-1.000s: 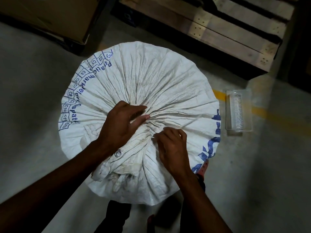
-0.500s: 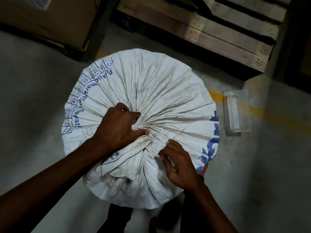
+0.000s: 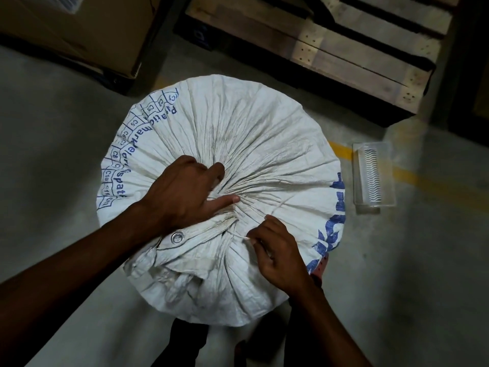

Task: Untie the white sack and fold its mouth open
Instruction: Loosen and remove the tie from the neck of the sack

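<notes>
Pressing one white sack (image 3: 254,133), the left hand (image 3: 182,197) lies spread while the right hand (image 3: 277,255) pinches one string (image 3: 239,235).

The white woven-plastic sack (image 3: 238,144) looks matt and heavily creased, with a shiny round metal eyelet (image 3: 177,237) and thin pale string (image 3: 239,235) at its gathered neck. The rough bare-wood pallet (image 3: 354,56), matt brown cardboard box (image 3: 79,30), glossy clear plastic tray (image 3: 373,176) and smooth grey concrete floor (image 3: 53,154) surround it.
</notes>
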Action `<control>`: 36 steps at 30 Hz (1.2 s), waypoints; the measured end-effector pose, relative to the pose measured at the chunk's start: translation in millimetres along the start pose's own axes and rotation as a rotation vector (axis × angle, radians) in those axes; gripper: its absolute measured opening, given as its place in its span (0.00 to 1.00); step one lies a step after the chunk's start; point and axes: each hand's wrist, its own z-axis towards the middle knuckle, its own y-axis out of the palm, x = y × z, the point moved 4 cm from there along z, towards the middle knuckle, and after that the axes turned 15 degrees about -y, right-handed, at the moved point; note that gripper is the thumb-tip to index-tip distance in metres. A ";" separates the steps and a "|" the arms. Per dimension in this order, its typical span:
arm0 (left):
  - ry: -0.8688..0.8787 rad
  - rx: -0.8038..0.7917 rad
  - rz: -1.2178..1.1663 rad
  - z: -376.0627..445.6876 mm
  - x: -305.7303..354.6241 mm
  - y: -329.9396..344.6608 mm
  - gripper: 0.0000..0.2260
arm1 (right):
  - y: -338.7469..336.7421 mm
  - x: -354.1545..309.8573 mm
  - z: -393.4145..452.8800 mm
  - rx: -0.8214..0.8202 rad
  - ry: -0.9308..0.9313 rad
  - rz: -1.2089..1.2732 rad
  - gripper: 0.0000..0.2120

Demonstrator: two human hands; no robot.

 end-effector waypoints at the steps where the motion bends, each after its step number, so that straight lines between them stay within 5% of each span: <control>1: -0.008 -0.015 0.036 -1.4 1.4 -1.7 0.34 | 0.0 -0.4 0.6 -0.001 -0.002 0.001 0.07; 6: -0.018 -0.034 0.077 -16.3 7.3 -1.6 0.41 | -1.4 -0.7 0.8 0.002 0.010 -0.001 0.06; 11: -0.076 -0.029 0.073 -27.2 -2.9 5.2 0.40 | -1.0 0.4 -6.4 -0.026 0.010 -0.017 0.06; 18: -0.171 -0.250 -0.034 -24.8 1.1 4.8 0.40 | -6.5 1.5 -10.3 -0.132 -0.017 0.084 0.08; 24: -0.200 -0.236 -0.052 -24.4 1.6 6.2 0.37 | -29.0 3.7 -26.9 -0.203 -0.048 0.124 0.07; 36: -0.249 -0.123 -0.044 -16.8 13.1 8.2 0.37 | -75.1 24.1 -27.8 -0.059 -0.071 -0.363 0.04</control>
